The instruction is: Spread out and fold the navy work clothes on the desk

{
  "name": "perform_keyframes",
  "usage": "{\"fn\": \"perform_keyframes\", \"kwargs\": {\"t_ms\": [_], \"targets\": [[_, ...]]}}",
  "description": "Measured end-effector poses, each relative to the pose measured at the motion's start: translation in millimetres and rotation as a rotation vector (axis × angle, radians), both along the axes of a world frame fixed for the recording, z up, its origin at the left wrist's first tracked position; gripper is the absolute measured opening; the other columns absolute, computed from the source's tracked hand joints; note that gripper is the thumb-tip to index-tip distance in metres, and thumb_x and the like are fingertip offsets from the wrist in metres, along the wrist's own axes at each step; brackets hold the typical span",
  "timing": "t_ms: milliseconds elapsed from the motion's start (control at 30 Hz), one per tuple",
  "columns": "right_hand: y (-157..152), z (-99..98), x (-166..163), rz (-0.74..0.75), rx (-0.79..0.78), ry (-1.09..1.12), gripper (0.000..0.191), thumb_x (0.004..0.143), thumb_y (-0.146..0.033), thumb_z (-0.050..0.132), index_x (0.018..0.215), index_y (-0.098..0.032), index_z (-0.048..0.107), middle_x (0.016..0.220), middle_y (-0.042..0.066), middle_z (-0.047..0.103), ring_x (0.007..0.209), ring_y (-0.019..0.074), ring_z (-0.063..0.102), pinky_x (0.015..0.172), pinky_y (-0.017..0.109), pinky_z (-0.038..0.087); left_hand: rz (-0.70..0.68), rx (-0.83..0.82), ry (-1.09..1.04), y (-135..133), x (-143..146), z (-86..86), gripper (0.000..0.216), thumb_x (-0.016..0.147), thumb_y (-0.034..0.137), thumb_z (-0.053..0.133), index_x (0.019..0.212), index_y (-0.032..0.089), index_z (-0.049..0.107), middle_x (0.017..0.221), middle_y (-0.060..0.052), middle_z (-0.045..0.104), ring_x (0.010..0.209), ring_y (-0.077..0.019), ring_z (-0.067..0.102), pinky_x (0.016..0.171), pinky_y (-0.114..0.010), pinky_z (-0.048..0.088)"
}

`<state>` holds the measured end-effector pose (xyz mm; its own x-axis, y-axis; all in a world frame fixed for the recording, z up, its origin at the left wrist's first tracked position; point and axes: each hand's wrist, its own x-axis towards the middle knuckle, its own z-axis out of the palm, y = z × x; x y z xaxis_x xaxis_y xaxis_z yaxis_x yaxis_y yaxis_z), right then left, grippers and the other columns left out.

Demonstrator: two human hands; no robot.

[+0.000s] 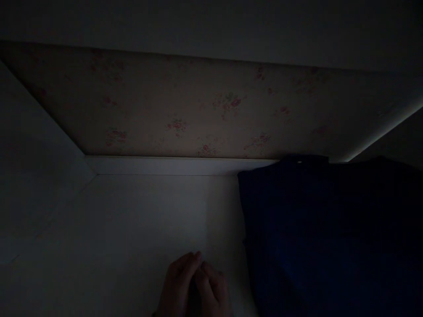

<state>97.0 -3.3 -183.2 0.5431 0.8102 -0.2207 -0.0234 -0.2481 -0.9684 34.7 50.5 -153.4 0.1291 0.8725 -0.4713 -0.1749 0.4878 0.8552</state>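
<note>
A wall of flowered wallpaper (205, 110), pale with small pink sprigs, backs a smooth white shelf (125, 220). A dark blue folded cloth (330, 237), soft and matte, lies on the shelf's right side. Just left of it two hands meet: left hand (176, 284) and right hand (214, 290), fingers curled together; whether either grip holds anything cannot be told in the dimness.
</note>
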Motion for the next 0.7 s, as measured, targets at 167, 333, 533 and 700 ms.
{"fn": "perform_keyframes", "kwargs": {"t_ms": [167,333,533,700], "targets": [[-1.0,9.3,3.4,0.054,-0.026,0.075,0.051,0.078,-0.068,0.055,0.082,-0.021,0.075,0.076,0.004,0.068,0.075,0.019,0.061,0.07,0.026,0.048,-0.015,0.016,-0.012,-2.9,-1.6,-5.1,0.046,0.059,0.056,0.077,0.054,0.02,0.049,0.054,0.004,0.046,0.058,-0.0123,0.042,0.057,-0.024,0.042],[4.2,21.5,9.3,0.139,-0.01,0.039,0.053,0.081,-0.068,0.05,0.066,-0.021,0.069,0.063,0.001,0.062,0.069,0.0163,0.058,0.066,0.024,0.045,-0.049,0.052,-0.025,-4.9,-4.9,-9.5,0.043,0.066,0.054,0.074,0.056,0.019,0.051,0.056,0.004,0.048,0.06,-0.0125,0.043,0.059,-0.024,0.043],[5.6,26.9,9.2,0.135,-0.021,0.059,0.057,0.078,-0.073,0.049,0.061,-0.021,0.065,0.06,0.001,0.06,0.066,0.0165,0.057,0.063,0.024,0.045,-0.031,0.044,0.013,-1.9,-3.9,-5.7,0.043,0.062,0.055,0.076,0.054,0.019,0.053,0.055,0.003,0.049,0.06,-0.0135,0.045,0.059,-0.024,0.043],[5.1,26.8,7.0,0.088,0.006,0.083,0.051,0.079,-0.068,0.054,0.062,-0.022,0.067,0.061,0.001,0.061,0.065,0.0165,0.058,0.063,0.024,0.047,-0.041,0.043,0.011,-0.3,-2.1,-1.5,0.045,0.061,0.056,0.076,0.053,0.02,0.051,0.053,0.004,0.047,0.057,-0.0125,0.042,0.055,-0.024,0.041]]}}
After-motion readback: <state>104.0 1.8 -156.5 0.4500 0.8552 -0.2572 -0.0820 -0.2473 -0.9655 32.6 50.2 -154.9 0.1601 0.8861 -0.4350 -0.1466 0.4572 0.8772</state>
